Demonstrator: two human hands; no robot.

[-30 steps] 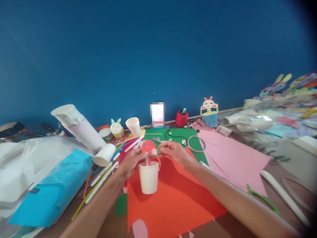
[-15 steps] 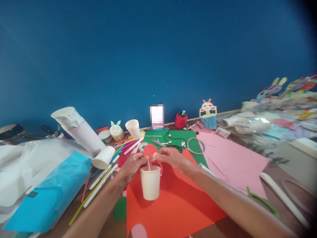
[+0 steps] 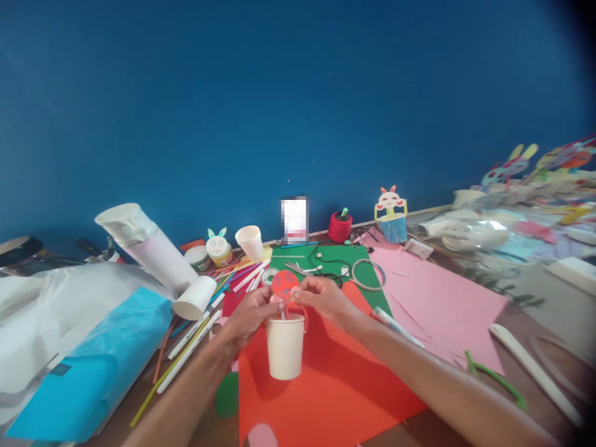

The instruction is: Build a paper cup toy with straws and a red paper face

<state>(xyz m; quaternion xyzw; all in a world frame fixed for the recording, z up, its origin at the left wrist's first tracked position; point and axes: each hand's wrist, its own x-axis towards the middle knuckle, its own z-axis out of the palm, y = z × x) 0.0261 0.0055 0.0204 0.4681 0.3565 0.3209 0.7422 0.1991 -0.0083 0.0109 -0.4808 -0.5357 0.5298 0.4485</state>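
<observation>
A round orange paper face point(image 3: 285, 283) with drawn blue features stands above the rim of a white paper cup point(image 3: 285, 352). A pale stick below it reaches into the cup. My left hand point(image 3: 255, 311) pinches the paper puppet at its lower left, thumb and fingers closed. On the other side, my right hand point(image 3: 321, 299) pinches its right edge, with a small pink piece at the fingertips. A thin orange strip curls down by the cup's right rim. The cup sits upright on an orange paper sheet point(image 3: 335, 372).
Behind lies a green sheet point(image 3: 291, 252) with scissors point(image 3: 300, 268), cables and a ring point(image 3: 369, 275). A pink sheet point(image 3: 447, 292) is at right. Markers point(image 3: 190, 351), a tipped paper cup point(image 3: 194, 299) and a blue packet point(image 3: 93, 372) lie left. A blue wall rises behind.
The paper face and cup have shifted slightly right and the cup a little lower in view. My left thumb now sits lower, beside the face's bottom edge. Both hands stay closed.
</observation>
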